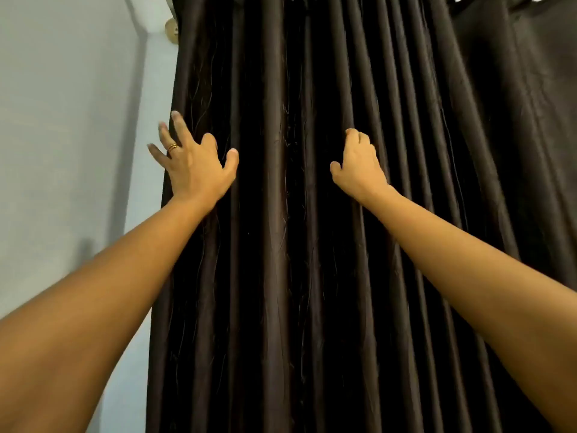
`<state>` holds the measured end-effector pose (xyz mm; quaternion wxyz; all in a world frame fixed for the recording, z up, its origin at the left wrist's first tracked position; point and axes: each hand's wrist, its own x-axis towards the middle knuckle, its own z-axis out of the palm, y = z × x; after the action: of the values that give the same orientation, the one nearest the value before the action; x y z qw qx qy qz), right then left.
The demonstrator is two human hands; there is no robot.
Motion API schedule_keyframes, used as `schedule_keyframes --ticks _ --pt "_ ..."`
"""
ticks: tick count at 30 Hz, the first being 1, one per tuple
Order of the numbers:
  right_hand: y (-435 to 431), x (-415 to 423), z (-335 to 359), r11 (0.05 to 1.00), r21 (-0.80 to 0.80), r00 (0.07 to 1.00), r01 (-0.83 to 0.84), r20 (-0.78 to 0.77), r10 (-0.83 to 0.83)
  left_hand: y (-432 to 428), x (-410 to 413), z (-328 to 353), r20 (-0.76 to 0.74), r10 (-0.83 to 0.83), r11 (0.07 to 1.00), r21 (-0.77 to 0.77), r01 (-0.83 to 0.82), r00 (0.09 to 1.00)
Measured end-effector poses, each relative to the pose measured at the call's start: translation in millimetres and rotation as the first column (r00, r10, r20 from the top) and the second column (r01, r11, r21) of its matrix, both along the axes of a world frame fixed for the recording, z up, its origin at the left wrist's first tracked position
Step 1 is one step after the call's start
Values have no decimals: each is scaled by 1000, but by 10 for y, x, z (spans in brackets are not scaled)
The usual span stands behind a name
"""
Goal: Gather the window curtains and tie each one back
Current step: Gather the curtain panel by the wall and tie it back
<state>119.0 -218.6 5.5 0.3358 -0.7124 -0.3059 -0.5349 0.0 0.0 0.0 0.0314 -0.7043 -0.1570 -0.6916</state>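
Both hands are raised against a dark brown curtain (281, 276), seen from the wearer's own viewpoint with bare forearms stretched up and forward. The left hand (193, 164) is held wide open at the curtain's left edge. Its fingers are spread and slightly blurred, its palm is laid on the cloth, and its thumb is pressed against a fold. Nothing is gripped by it. A gold ring (172, 147) is worn on one of its fingers. The right hand (359, 170) is placed further right at about the same height. Its fingers are curled into a vertical pleat, so a fold of cloth is gripped; the fingertips are hidden in the fabric. The curtain is hung from above and fills the middle and right of the view, drawn together in many deep upright pleats between and around the hands. Flatter cloth is seen at the far right. A pale blue-grey wall (62, 120) is shown on the left, and a small pale rounded knob (171, 31) is seen beside the curtain's upper left edge.
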Motion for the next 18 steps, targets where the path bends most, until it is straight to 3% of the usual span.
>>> schedule_keyframes --ticks 3,6,12,18 --pt "87 112 80 992 123 999 -27 -25 30 149 69 59 17 -117 982 -145 118 993" --pt "199 159 146 975 218 999 33 -48 -23 337 129 93 33 -239 958 -154 242 970" --pt "702 -16 276 996 45 996 -78 40 77 711 183 178 6 -310 950 -33 310 951" --pt "1376 -348 555 977 -67 973 -203 97 209 858 149 212 21 -354 935 -31 355 935"
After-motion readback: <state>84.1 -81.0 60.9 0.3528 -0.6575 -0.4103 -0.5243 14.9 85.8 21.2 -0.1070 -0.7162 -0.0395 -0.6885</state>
